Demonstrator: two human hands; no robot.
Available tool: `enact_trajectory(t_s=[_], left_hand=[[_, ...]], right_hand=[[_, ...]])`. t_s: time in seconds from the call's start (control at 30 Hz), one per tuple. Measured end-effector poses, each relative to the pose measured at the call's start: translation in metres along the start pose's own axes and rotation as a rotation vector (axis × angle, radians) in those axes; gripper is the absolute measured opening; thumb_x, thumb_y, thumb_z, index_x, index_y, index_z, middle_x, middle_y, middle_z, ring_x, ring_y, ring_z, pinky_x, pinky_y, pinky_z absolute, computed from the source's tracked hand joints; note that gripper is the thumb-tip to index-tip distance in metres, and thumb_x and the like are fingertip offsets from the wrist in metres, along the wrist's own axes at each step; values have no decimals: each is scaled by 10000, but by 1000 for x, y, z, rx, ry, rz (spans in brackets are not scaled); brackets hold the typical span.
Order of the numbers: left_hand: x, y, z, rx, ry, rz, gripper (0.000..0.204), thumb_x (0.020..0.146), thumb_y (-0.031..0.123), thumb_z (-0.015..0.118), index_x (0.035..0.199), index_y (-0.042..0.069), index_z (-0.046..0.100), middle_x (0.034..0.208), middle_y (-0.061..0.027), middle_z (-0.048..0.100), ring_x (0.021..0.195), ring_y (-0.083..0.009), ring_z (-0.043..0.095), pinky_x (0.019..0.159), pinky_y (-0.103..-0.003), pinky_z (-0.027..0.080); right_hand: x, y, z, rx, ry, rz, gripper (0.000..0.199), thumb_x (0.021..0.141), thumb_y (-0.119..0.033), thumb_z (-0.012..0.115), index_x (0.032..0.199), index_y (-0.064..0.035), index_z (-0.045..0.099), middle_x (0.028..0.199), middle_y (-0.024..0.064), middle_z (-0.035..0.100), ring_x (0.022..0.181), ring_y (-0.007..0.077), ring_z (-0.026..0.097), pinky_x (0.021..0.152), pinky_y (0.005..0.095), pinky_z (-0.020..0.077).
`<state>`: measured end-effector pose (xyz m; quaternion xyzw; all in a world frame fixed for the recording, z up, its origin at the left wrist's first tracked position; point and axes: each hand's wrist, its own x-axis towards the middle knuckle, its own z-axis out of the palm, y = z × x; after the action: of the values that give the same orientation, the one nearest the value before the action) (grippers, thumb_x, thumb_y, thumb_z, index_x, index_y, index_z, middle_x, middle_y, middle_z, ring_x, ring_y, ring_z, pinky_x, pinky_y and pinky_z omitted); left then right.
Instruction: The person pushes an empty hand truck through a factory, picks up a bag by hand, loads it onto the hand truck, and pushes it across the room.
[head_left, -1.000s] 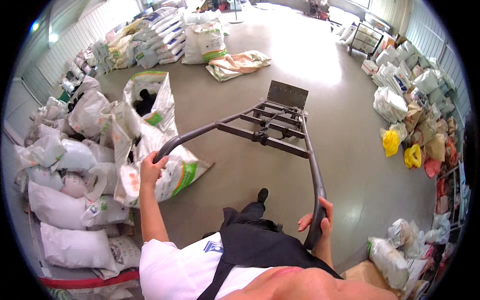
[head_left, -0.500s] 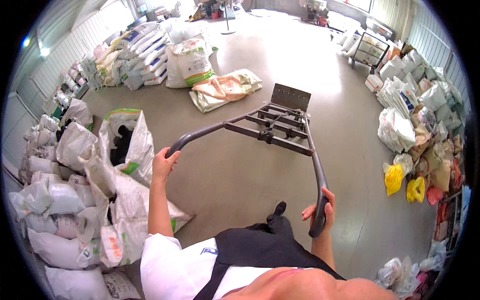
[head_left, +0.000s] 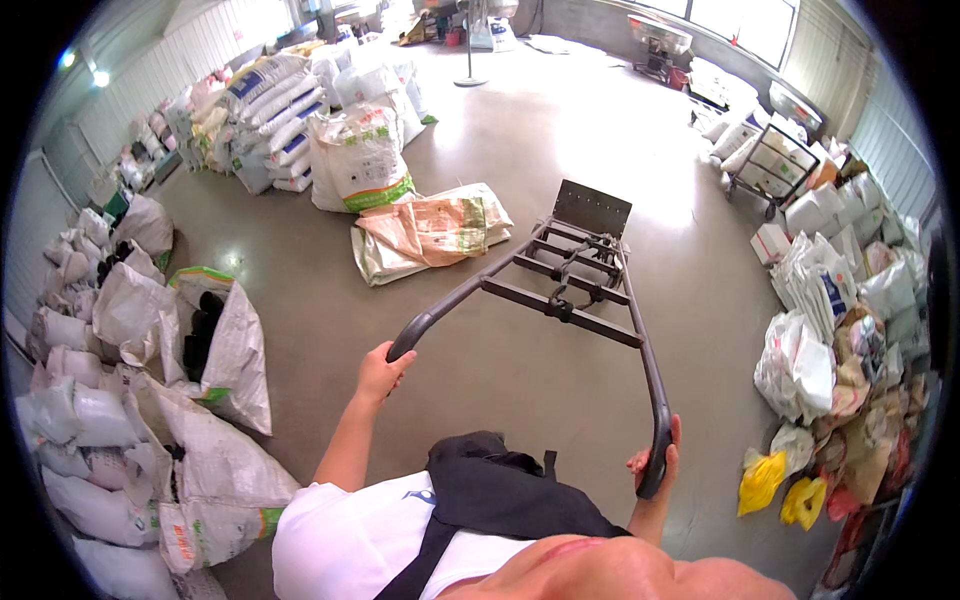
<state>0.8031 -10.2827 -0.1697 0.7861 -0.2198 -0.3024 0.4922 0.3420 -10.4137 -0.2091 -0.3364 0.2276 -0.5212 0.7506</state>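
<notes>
Hand truck (head_left: 590,324) gripped by both hands (head_left: 380,374); open white sack (head_left: 238,352) holds black objects (head_left: 203,335).

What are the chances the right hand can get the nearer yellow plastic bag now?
Probably no: the right hand is on the handle of the hand truck, and the yellow plastic bag lies low, off to the right, though nothing visible stands between.

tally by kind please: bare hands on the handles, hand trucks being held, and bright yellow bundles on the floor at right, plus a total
Left hand and right hand: 2
Hand truck: 1
Yellow bundles: 2
Total: 5
</notes>
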Motion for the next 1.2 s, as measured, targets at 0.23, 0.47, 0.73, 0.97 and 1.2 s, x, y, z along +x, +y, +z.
enact_trajectory(t_s=[0.23, 0.47, 0.73, 0.97, 1.2], left_hand=[[104, 29, 130, -42, -160, -82, 294, 789, 284, 711, 902, 51, 572, 586, 0, 505, 444, -85, 468, 393, -259, 370], [227, 96, 269, -56, -312, -149, 391, 807, 310, 691, 1009, 25, 515, 605, -23, 523, 468, -106, 505, 427, -274, 409], [380, 161, 398, -58, -424, -131, 468, 817, 349, 681, 1076, 8, 494, 689, -53, 571, 547, -116, 568, 514, -273, 462], [523, 235, 482, -94, -345, -130, 415, 836, 308, 667, 1055, 6, 484, 660, -38, 560, 511, -111, 535, 507, -270, 449], [666, 309, 572, -149, -334, -129, 428, 822, 302, 674, 1062, 0, 489, 662, -50, 573, 545, -131, 559, 529, -284, 455]], right_hand=[[164, -19, -84, 239, 189, 45, 586, 906, -444, 503, 1343, -72, 383, 741, 111, 657, 641, 222, 651, 664, 358, 551], [325, -48, -141, 235, 703, -85, 479, 895, -448, 525, 1083, -15, 607, 978, 96, 675, 793, 204, 661, 718, 349, 551], [555, -72, -184, -148, 897, -316, 317, 915, -371, 538, 1010, -68, 548, 850, 31, 632, 751, 166, 622, 677, 276, 511], [766, -84, -231, -154, 750, -251, 296, 910, -356, 560, 1002, -79, 514, 778, 40, 605, 655, 143, 584, 587, 257, 483], [960, -99, -243, -39, 910, -122, 274, 882, -377, 592, 908, -106, 567, 690, 15, 599, 571, 153, 574, 541, 279, 485]])
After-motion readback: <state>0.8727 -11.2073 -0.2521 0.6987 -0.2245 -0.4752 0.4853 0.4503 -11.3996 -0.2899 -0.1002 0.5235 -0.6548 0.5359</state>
